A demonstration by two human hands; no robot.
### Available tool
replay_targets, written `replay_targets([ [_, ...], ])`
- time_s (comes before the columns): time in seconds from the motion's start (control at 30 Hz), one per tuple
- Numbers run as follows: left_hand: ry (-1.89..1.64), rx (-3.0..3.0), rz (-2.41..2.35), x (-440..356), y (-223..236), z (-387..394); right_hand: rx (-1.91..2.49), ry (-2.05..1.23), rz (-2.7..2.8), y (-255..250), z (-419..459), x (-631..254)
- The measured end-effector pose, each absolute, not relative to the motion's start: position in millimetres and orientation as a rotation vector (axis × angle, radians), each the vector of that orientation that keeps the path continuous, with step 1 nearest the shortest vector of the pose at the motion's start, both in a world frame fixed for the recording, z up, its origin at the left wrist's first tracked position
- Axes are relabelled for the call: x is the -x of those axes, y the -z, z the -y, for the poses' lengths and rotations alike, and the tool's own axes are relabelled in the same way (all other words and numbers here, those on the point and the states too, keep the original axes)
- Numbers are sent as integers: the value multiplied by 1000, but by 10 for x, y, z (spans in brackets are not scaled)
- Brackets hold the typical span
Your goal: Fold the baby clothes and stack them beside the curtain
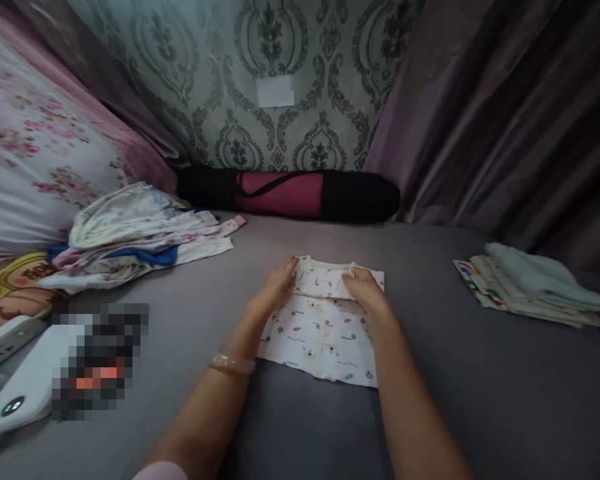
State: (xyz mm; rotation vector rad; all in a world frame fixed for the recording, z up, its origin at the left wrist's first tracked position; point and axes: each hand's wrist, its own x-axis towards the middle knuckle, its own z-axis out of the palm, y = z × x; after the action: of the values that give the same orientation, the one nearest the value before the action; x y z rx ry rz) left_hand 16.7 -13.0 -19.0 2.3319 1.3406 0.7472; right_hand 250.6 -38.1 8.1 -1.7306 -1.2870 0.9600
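Observation:
A small white baby shirt (325,333) with tiny coloured prints lies on the grey sheet in front of me. It has a pale yellow front edging, and a sleeve-like strip of cloth (323,281) is folded across its upper part. My left hand (281,279) rests along the shirt's upper left edge, its fingers stretched out. At the upper right, my right hand (366,288) has its thumb on top of the folded strip and its fingers curled at the cloth, partly hidden. A pale bangle (233,363) circles my left wrist.
Loose clothes (140,227) are heaped at the left. A folded stack of clothes (535,283) sits right. A black and pink long bag (285,193) lies by the wall. Near left are a white power bank (35,373), a power strip (13,340) and a blurred-out object (100,360).

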Motion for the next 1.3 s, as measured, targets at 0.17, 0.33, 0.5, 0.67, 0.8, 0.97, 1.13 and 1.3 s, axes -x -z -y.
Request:
replay_targets([
  [0.17, -473, -2389, -1526, -184, 146, 165, 1795, -866, 1330, 5, 368, -2574],
  [0.33, -316, -2394, -1623, -206, 77, 201, 1869, -801, 1382, -14, 341, -2647],
  [0.5, -269, -2362, -1699, -209, 101, 186, 1979, -660, 1470, -48, 343, -2670],
  [0.67, -213, -2362, -1701, -213, 76, 207, 2093, -515, 1520, -113, 395, -2650],
  [0.8, -187, -2345, -1712, -211, 29, 229, 2170, -424, 1582, -162, 441, -2616],
  [0.97, -246, -2359, -1693, -200, 53, 219, 2262, -343, 1642, -274, 577, -2500],
  [1.13, -303, -2331, -1632, -160, 56, 175, 2292, -203, 1674, -440, 705, -2387],
  [1.3, -578, -2219, -1616, -163, -183, 151, 2189, -153, 1828, -548, 705, -2174],
])
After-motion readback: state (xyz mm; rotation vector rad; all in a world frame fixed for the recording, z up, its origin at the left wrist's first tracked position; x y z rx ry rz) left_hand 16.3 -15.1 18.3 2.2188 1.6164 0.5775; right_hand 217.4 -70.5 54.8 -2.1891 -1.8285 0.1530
